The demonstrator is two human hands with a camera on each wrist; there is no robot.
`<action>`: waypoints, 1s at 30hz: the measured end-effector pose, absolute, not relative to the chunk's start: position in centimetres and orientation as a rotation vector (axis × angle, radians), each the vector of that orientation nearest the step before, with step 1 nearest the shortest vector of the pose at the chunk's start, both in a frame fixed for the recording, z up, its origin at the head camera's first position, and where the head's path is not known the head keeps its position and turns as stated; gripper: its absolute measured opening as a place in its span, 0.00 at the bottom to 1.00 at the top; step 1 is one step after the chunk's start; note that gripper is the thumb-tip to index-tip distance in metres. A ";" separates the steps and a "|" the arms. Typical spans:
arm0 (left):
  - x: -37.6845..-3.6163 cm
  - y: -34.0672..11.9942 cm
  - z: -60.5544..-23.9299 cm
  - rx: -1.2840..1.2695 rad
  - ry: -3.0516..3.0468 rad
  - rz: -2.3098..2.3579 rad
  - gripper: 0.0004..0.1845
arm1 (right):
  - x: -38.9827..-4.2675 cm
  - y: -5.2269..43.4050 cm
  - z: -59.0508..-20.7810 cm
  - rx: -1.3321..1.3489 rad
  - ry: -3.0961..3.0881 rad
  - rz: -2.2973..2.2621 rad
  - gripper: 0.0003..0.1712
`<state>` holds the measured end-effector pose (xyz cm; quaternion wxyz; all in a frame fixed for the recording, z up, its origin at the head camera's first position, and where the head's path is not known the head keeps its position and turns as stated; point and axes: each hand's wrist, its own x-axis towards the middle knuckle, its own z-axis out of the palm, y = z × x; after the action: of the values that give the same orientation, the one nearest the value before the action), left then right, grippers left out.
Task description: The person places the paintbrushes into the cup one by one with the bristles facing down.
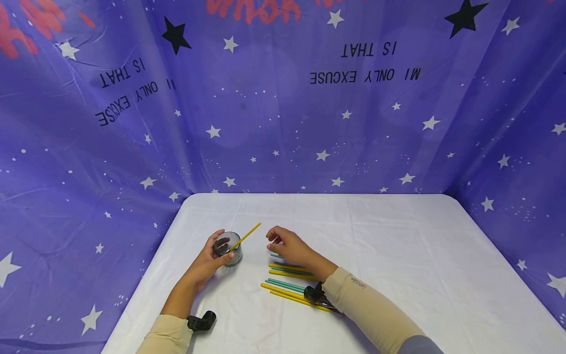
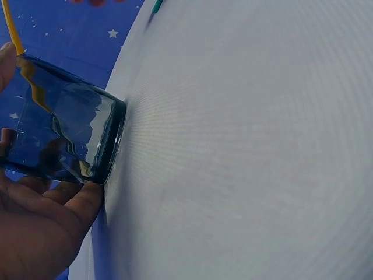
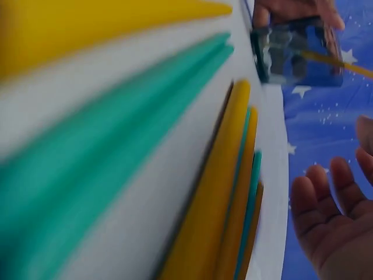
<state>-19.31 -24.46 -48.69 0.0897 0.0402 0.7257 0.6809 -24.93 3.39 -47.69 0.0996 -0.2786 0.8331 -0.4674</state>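
My left hand (image 1: 209,259) grips a clear, dark-tinted drinking glass (image 1: 236,256), thumb near the rim and fingers round the far side. One thin yellow straw-like stick (image 1: 249,232) leans in the glass, its upper end sticking out to the right. In the left wrist view, the base of the glass (image 2: 70,134) is right at the white tabletop. My right hand (image 1: 289,246) is held to the right of the glass, over the far end of a group of yellow and green sticks. Its fingers (image 3: 317,204) are loosely bent, with nothing between them.
Several yellow sticks (image 1: 283,293) and green sticks (image 1: 287,284) lie roughly side by side under the right forearm, partly hidden by it. A white cloth covers the table (image 1: 398,255). Purple star-printed curtains (image 1: 283,123) enclose its back and sides.
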 end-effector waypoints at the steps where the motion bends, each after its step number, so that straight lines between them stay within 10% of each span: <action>1: -19.3 -24.5 -48.7 0.123 2.155 2.027 0.45 | -25.0 3.7 -47.7 -0.834 2.463 -1.347 0.15; 30: -19.3 -24.5 -48.9 0.148 2.137 2.049 0.45 | -26.8 5.7 -47.5 -1.002 2.524 -0.645 0.07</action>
<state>-19.34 -24.50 -48.86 0.0884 0.0498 0.7180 0.6886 -26.81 5.69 -47.46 0.1743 -0.3534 0.8904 -0.2276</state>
